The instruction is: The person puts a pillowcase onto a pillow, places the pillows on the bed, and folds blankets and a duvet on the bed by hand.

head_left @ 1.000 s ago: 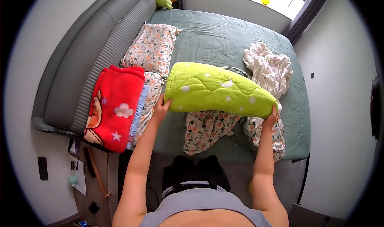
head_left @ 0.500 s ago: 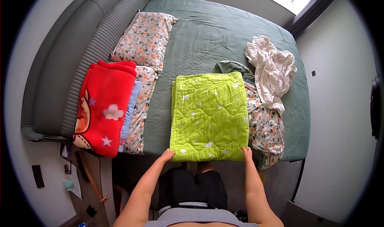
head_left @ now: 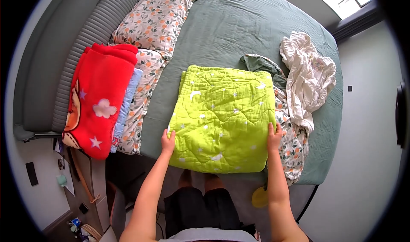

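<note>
A folded lime-green quilt (head_left: 222, 118) with white stars and moons lies near the front edge of the bed, its near edge reaching slightly over. My left hand (head_left: 168, 143) grips its left side toward the near corner, fingers partly hidden by the cloth. On the opposite side, my right hand (head_left: 274, 137) holds the quilt's edge, thumb on top. Just beyond the right hand lies a crumpled orange-print cover (head_left: 292, 150) with a green lining, partly under the quilt.
A folded red blanket (head_left: 100, 105) rests over a light-blue folded cloth (head_left: 127, 103) and a fruit-print pillow (head_left: 143, 84) beside the grey headboard (head_left: 47, 71). Another printed pillow (head_left: 156, 18) lies farther back. A rumpled white cloth (head_left: 305, 80) sits at right on the green sheet (head_left: 239, 24).
Both hands have moved from the quilt's near corners up along its sides. The quilt's near part looks slightly raised and wider, and the view has shifted.
</note>
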The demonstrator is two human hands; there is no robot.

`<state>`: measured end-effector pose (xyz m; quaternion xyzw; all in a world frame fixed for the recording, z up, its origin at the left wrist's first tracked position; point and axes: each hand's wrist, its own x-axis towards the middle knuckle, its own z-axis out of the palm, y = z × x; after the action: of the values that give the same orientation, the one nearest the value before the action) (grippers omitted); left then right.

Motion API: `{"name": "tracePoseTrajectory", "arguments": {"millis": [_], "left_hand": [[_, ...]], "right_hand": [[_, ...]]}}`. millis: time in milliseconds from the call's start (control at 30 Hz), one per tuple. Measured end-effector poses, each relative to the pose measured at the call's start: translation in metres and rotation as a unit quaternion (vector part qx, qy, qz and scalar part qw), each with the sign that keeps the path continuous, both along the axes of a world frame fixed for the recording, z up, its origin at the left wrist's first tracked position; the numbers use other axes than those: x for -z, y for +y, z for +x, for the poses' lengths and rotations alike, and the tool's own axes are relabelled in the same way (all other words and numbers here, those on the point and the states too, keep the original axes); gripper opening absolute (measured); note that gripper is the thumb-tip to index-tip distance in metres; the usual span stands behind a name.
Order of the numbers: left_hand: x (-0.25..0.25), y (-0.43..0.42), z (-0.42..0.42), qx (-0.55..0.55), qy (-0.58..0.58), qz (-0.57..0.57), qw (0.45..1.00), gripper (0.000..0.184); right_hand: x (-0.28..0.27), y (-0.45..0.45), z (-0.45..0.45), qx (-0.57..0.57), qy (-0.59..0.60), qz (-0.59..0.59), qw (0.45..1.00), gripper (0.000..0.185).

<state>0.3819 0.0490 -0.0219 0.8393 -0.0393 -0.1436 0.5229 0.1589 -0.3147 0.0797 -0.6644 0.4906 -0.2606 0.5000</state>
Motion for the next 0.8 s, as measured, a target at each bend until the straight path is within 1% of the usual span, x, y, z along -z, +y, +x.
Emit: {"name": "tracePoseTrajectory", "arguments": {"millis": [33,67,133,167,200,267,300,333,367,400,467,500,533,600,633,667,733,767,800], "left_hand": [[0.005,0.017,-0.003,-0.011,-0.002,0.032,0.999,0.031],[0.014,0.032,-0.009,-0.022,-0.004,0.064,0.998,0.031],[0.032,0.042,-0.022,-0.006,0.049,0.151,0.987,0.034],[0.042,0.043,-0.025,0.003,0.075,0.192,0.978,0.036],[0.061,0.046,-0.024,0.048,0.202,0.239,0.949,0.05],[0.105,0.033,-0.023,0.091,0.268,0.306,0.909,0.065],[0.102,0.017,-0.01,0.099,0.344,0.27,0.894,0.074],[0.099,0.001,0.0,0.079,0.308,0.251,0.914,0.076],[0.103,-0.01,0.007,0.059,0.271,0.231,0.933,0.078],[0.109,-0.019,0.014,0.04,0.233,0.209,0.949,0.08],[0.118,-0.036,0.033,0.027,0.23,0.165,0.959,0.082],[0.119,-0.044,0.042,0.021,0.227,0.143,0.963,0.083],[0.118,-0.046,0.048,0.011,0.239,0.121,0.963,0.084],[0.092,-0.05,0.059,-0.008,0.262,0.075,0.962,0.086],[0.106,-0.043,0.065,-0.029,0.286,0.068,0.955,0.085],[0.115,-0.033,0.074,-0.002,0.374,0.025,0.927,0.085],[0.122,-0.018,0.089,0.053,0.536,-0.058,0.84,0.086],[0.098,-0.023,0.093,0.066,0.495,-0.03,0.866,0.072],[0.066,-0.03,0.098,0.096,0.447,-0.026,0.889,0.066]], "right_hand": [[0.014,-0.006,-0.008,-0.003,-0.013,0.013,1.0,0.024],[0.03,-0.008,-0.018,-0.025,0.034,0.007,0.999,0.025],[0.065,-0.007,-0.042,-0.067,0.127,-0.012,0.99,0.028],[0.071,-0.003,-0.049,-0.082,0.202,0.04,0.975,0.031],[0.078,0.001,-0.054,-0.08,0.21,0.04,0.974,0.036],[0.087,-0.003,-0.058,-0.076,0.179,0.078,0.978,0.042],[0.087,-0.007,-0.054,-0.062,0.176,0.06,0.981,0.044],[0.088,-0.011,-0.051,-0.048,0.173,0.042,0.983,0.045],[0.104,-0.02,-0.052,-0.029,0.136,0.044,0.989,0.044],[0.102,-0.023,-0.045,-0.036,0.163,0.05,0.985,0.042],[0.096,-0.034,-0.032,-0.05,0.214,0.059,0.974,0.038],[0.094,-0.036,-0.027,-0.074,0.259,0.032,0.962,0.048],[0.09,-0.036,-0.023,-0.088,0.277,0.03,0.956,0.053],[0.081,-0.036,-0.015,-0.116,0.311,0.026,0.943,0.062],[0.071,-0.04,-0.013,-0.148,0.362,0.123,0.912,0.067],[0.05,-0.04,-0.006,-0.149,0.365,0.201,0.897,0.066],[0.002,-0.035,0.012,-0.149,0.365,0.354,0.848,0.065],[-0.017,-0.034,0.018,-0.171,0.349,0.368,0.845,0.063],[-0.02,-0.036,0.022,-0.163,0.309,0.367,0.862,0.061]]}}
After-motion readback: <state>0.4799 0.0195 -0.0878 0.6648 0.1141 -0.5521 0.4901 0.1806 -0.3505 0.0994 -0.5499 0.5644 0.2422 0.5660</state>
